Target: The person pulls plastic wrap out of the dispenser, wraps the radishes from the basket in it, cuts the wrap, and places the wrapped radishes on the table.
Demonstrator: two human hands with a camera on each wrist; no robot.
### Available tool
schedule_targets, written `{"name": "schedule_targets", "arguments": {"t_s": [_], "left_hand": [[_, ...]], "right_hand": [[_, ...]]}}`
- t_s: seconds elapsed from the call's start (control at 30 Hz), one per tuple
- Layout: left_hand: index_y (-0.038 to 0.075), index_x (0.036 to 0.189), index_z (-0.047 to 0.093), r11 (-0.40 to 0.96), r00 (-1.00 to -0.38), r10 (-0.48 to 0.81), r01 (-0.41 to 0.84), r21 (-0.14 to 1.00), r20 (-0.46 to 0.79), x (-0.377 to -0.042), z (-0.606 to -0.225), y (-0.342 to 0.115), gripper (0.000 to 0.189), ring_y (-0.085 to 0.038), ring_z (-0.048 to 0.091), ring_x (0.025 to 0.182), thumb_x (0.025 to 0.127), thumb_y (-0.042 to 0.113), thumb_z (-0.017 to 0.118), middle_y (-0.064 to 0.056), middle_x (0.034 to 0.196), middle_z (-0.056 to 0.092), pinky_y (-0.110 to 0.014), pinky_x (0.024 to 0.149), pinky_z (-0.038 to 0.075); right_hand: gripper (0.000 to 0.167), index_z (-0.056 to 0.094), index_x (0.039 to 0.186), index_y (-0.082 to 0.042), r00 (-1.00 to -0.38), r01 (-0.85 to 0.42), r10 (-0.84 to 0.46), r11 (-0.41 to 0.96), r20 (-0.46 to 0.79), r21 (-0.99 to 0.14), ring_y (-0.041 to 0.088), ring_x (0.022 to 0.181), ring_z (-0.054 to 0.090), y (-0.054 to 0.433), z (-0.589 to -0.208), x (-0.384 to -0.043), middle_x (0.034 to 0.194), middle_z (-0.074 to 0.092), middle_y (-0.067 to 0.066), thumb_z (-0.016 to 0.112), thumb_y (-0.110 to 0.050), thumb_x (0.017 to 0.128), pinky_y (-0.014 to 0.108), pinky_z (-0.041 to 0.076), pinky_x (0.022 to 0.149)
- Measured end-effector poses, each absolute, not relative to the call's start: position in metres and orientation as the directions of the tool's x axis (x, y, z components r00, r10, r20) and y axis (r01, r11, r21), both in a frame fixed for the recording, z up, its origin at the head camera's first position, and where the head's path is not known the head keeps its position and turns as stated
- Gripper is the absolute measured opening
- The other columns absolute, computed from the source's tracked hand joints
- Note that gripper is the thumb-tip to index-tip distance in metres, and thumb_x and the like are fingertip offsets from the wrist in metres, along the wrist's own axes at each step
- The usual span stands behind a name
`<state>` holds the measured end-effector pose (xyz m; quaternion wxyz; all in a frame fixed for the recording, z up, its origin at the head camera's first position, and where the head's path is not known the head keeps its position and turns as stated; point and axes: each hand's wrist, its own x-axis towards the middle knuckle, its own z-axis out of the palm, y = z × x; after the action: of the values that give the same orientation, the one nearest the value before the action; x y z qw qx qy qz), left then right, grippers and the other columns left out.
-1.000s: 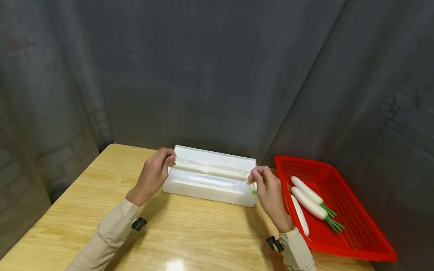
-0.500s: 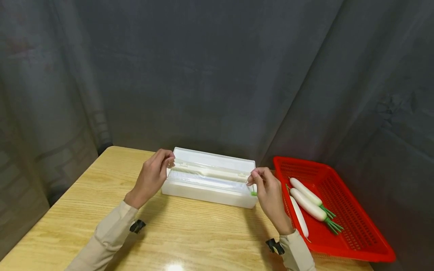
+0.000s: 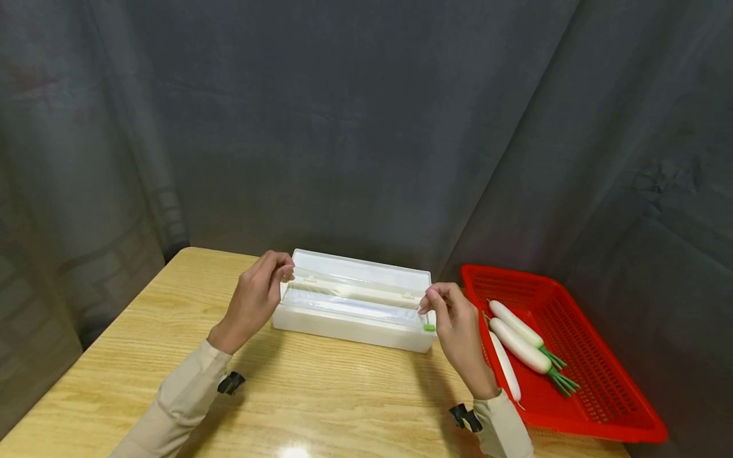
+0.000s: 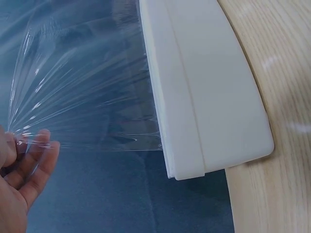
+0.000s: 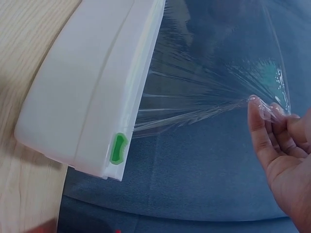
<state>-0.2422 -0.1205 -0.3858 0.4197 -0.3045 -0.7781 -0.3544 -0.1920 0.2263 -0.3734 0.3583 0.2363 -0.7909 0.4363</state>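
Observation:
A white cling film dispenser (image 3: 349, 327) lies on the table with its lid (image 3: 366, 266) raised at the back. Clear cling film (image 4: 73, 92) is drawn up out of it and spreads between both hands, creased towards the fingertips. My left hand (image 3: 252, 302) pinches one corner of the film above the box's left end. At the other end, my right hand (image 3: 459, 327) pinches the opposite corner between thumb and fingers. A small green cutter slider (image 5: 118, 148) sits at the box's right end, just below that hand.
To the right stands a red plastic basket (image 3: 618, 356) with white radishes (image 3: 521, 343) in it, two showing green stems. The wooden table (image 3: 321, 394) ends at a dark grey curtain (image 3: 343, 127) behind the dispenser.
The head view has shifted very slightly. Both hands keep their pinch on the film and stay almost still above the dispenser.

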Motion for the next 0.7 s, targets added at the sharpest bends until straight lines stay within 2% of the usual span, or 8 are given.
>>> {"name": "schedule_targets", "arguments": {"t_s": [0.27,0.5,0.7], "left_hand": [[-0.002,0.1,0.06,0.558,-0.455,0.168,0.775,0.296,0.875,-0.24,-0.383,-0.121,0.016,-0.016,0.065,0.076,0.093,-0.014,0.067,-0.009,0.086,0.061,-0.014,0.07,0.051],[-0.003,0.1,0.06,0.543,-0.437,0.183,0.792,0.28,0.881,-0.239,-0.379,-0.12,0.017,-0.016,0.065,0.076,0.093,-0.016,0.066,-0.01,0.087,0.061,-0.014,0.07,0.052],[-0.003,0.099,0.06,0.541,-0.423,0.159,0.793,0.279,0.892,-0.239,-0.376,-0.119,0.016,-0.018,0.065,0.075,0.093,-0.017,0.066,-0.011,0.085,0.061,-0.015,0.069,0.052]], "right_hand": [[0.011,0.064,0.101,0.005,-0.614,-0.701,-0.06,0.498,0.787,-0.51,0.023,0.067,0.067,0.227,-0.371,-0.192,0.08,0.069,0.009,0.065,0.014,0.095,0.01,0.052,0.071],[0.012,0.064,0.102,0.006,-0.6,-0.714,-0.059,0.489,0.798,-0.501,0.022,0.067,0.067,0.229,-0.369,-0.189,0.081,0.069,0.009,0.065,0.016,0.094,0.011,0.051,0.066],[0.009,0.065,0.102,0.005,-0.595,-0.711,-0.063,0.507,0.802,-0.487,0.021,0.068,0.068,0.228,-0.362,-0.19,0.081,0.07,0.008,0.064,0.013,0.097,0.014,0.052,0.067]]}}
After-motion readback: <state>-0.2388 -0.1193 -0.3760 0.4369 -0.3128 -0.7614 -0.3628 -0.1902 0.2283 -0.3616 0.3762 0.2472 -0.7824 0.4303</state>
